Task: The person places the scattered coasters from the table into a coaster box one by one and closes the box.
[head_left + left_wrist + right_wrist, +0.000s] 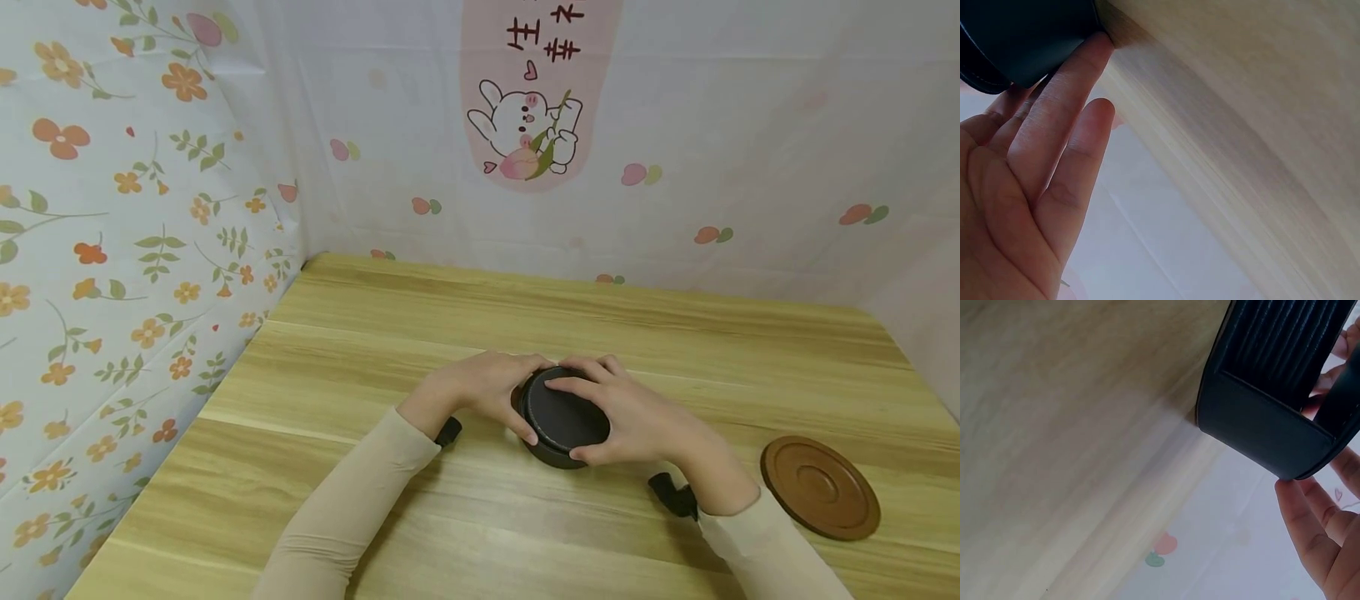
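A round black coaster holder (564, 412) stands on the table between both hands, with a flat dark disc on top. Through the holder's side opening (1266, 422) in the right wrist view, the dark edges of several stacked coasters (1288, 340) show. My left hand (495, 385) grips its left side, thumb at the near edge and fingers at the far side. From the right, my right hand (633, 417) holds it, the thumb near the front rim and a finger lying over the top. In the left wrist view, fingers (1054, 125) touch the holder's dark wall (1035, 31).
A brown round coaster (821, 492) with ringed grooves lies flat on the wooden table (375, 333), right of the right forearm. Black wrist devices (675, 497) sit under both wrists. Patterned white cloth (360, 100) hangs behind the table and along its left.
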`<state>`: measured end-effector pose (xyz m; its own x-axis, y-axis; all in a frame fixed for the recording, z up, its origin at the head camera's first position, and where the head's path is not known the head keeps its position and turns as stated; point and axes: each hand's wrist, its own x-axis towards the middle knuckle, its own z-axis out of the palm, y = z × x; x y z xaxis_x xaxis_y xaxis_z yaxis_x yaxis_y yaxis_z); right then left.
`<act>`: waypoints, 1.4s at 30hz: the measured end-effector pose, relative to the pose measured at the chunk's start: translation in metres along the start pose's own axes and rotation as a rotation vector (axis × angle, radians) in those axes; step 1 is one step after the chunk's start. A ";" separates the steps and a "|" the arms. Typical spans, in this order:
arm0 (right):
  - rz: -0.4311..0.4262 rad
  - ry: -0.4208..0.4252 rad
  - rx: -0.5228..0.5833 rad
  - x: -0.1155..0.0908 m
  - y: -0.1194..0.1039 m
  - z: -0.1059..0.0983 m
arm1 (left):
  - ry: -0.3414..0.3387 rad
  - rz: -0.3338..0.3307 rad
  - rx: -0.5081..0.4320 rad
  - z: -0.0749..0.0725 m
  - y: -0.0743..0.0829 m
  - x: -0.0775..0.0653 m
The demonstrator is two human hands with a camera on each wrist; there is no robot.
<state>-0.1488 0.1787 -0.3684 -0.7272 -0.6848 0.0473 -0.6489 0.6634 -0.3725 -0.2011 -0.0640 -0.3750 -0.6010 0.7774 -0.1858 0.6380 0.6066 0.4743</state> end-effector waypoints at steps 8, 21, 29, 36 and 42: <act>-0.012 -0.005 0.018 0.000 0.002 0.001 | -0.009 -0.013 -0.010 -0.001 0.001 0.001; 0.022 0.029 0.019 -0.021 0.013 -0.009 | -0.008 -0.027 0.006 -0.002 0.004 0.001; 0.095 0.068 0.004 -0.053 0.030 -0.017 | -0.008 -0.036 0.019 0.000 0.003 0.000; 0.128 0.123 -0.021 -0.088 0.047 -0.027 | -0.004 -0.032 0.023 0.001 0.002 0.000; 0.228 0.179 0.011 -0.123 0.060 -0.032 | -0.006 -0.032 0.019 0.000 0.003 0.001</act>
<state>-0.1050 0.3123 -0.3671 -0.8825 -0.4537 0.1240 -0.4627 0.7899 -0.4024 -0.1991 -0.0614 -0.3738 -0.6185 0.7584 -0.2060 0.6276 0.6344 0.4513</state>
